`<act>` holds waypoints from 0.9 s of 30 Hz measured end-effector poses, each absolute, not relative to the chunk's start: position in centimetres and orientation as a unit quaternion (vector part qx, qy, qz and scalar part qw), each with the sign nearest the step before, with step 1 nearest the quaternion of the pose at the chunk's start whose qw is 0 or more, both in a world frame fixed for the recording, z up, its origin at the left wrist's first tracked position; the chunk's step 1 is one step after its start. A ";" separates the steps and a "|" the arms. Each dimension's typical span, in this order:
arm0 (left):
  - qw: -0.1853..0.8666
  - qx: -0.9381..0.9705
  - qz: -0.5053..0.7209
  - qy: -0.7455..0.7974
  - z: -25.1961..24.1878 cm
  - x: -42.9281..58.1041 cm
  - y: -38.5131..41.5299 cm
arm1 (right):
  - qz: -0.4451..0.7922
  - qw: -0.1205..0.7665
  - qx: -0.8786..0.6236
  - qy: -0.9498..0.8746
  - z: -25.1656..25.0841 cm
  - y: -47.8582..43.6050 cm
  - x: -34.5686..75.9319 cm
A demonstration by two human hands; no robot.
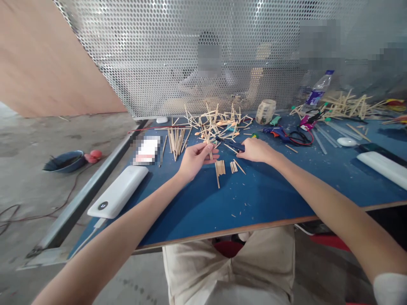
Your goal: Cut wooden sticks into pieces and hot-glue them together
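My left hand pinches a thin wooden stick upright over the blue table. My right hand is closed around dark blue cutters, whose tip points left toward the stick. Just below both hands lie short cut stick pieces in a small row. Behind them sits a tangled stick structure, and a bundle of longer sticks lies to the left.
A white power bank lies near the table's left edge, another white block at right. A glue gun, jar, bottle and more sticks sit at the back. A perforated metal screen has people behind it.
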State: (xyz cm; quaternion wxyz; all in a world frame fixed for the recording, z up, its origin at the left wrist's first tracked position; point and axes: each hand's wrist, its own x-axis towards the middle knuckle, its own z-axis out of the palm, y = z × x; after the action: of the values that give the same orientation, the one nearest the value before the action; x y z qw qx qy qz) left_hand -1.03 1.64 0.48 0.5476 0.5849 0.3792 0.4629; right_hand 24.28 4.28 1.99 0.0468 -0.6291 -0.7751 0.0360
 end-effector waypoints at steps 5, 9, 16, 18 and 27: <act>0.541 0.588 0.465 0.382 0.4 -1.0 1.7 | 0.050 0.067 -0.624 -0.777 1.8 3.8 24.8; 0.544 0.585 0.465 0.381 0.3 -1.0 1.7 | 0.157 0.142 -0.600 -0.771 2.4 3.2 25.3; 0.546 0.579 0.462 0.392 0.2 -1.0 1.9 | 0.311 0.332 -0.510 -0.730 2.5 2.6 25.1; 0.546 0.580 0.458 0.394 0.2 -0.9 1.9 | 0.326 0.372 -0.490 -0.718 2.2 2.6 24.7; 0.550 0.601 0.434 0.384 0.3 -0.7 1.7 | 0.366 0.418 -0.427 -0.713 2.4 1.6 23.1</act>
State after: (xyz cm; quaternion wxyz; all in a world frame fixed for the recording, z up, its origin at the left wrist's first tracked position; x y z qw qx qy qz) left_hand -0.74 1.68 0.25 0.5501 0.6014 0.3838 0.4341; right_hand 23.08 1.63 2.44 0.4175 -0.4275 -0.7134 0.3661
